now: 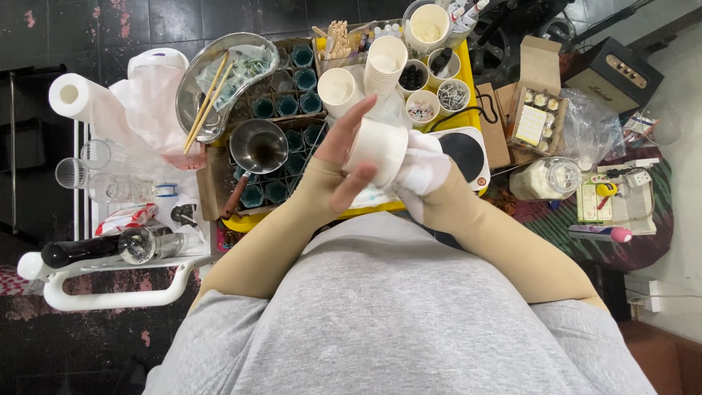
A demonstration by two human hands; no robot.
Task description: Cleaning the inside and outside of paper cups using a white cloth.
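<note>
Though tilted, cup (376,150) between hands (380,164)

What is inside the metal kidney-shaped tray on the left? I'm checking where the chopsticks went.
In the metal tray lie wooden chopsticks slanting over a clear plastic bag of small dark bits. The tray floor beneath is hidden.

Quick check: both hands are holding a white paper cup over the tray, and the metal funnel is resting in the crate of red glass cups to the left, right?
Not quite. In the head view the glass cups in the crate are teal green, not red. The rest holds: left hand and right hand grip a white paper cup over the yellow tray, and the metal funnel rests in that crate.
</note>
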